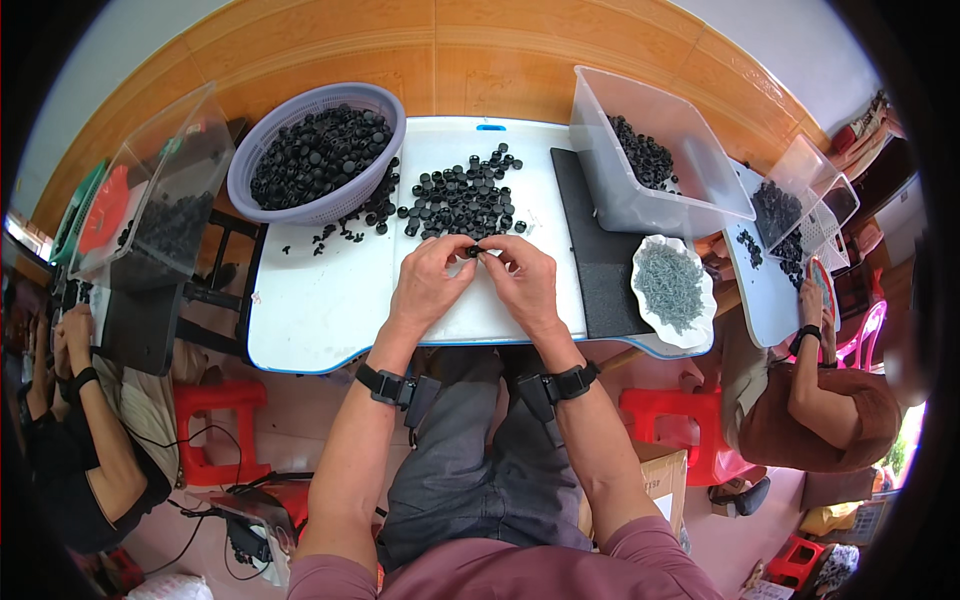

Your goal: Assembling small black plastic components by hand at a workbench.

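Centrally, left hand [430, 280] and right hand [525, 280], both drawn nearly closed, pinch one black part [474, 252] over white table [320, 310]; loose parts [462, 200] lie just beyond; brown wall [510, 60] behind, pink floor [295, 420] below.

Left forearm [352, 460] and right forearm [608, 450] bare, converging upward from lower edge. Left hand [432, 280] angled rightward, right hand [525, 285] leftward; fingertips meet near mid-view. Thumbs and index fingers drawn into a pinch. Other fingers appear curled; exact bend hard to read at this size.
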Motion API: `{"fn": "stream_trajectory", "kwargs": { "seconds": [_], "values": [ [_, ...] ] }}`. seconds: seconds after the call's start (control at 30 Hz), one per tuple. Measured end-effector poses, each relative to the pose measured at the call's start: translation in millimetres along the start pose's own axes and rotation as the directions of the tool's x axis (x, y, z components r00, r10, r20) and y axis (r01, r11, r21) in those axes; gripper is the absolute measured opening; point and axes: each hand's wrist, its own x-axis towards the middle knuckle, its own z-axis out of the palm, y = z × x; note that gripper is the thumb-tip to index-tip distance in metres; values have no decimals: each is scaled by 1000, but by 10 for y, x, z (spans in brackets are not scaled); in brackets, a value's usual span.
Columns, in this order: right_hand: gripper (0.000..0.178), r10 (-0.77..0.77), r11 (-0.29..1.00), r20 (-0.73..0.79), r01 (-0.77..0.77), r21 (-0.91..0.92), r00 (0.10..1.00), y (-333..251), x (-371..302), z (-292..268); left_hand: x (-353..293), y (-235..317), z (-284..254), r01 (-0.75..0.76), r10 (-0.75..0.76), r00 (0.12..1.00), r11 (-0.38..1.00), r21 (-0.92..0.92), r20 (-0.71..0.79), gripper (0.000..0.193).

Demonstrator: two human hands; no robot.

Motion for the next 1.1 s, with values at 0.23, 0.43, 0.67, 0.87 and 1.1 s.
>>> {"fn": "stream_trajectory", "kwargs": {
  "seconds": [0.23,0.43,0.67,0.87,1.1],
  "values": [
    [15,-60,996,-3,60,-65,998,-8,10,20,6,-29,0,70,-69,997,997,-32,18,27],
    [12,38,995,0,-38,94,999,40,21,-2,19,-55,5,59,-56,998,994,-89,34,29],
    [12,137,981,28,-140,133,990,33,21,-15,6,-30,-27,130,-123,990,985,-109,69,30],
    [11,141,982,34,-144,124,989,57,30,-38,6,-7,-27,164,-155,985,979,-119,75,30],
    [11,108,988,35,-111,111,994,49,29,-23,-6,-37,-22,126,-120,991,985,-114,62,28]
  ]
}}
